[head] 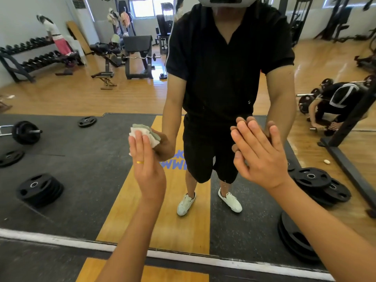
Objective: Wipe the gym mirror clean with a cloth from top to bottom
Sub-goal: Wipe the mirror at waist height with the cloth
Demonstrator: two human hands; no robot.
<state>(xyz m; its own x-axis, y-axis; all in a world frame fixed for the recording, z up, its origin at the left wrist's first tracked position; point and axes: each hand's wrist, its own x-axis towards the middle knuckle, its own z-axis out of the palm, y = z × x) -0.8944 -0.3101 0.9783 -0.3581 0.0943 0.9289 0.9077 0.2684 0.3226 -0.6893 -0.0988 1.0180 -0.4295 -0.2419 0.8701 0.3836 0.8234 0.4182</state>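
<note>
A large gym mirror (81, 159) fills the view, its white bottom edge running low across the frame. My left hand (145, 165), with a gold ring, presses a crumpled white and pale green cloth (142, 132) flat against the glass with straight fingers. My right hand (258, 153) lies flat on the mirror with its fingers straight, palm against its own reflection. My reflection in black clothes and white shoes stands between both hands.
The mirror's white lower frame (61, 240) meets a black and wood floor. Stacked weight plates (295, 239) stand at the lower right beside the glass. Reflected in the mirror are a barbell, plates, benches, a dumbbell rack and other people.
</note>
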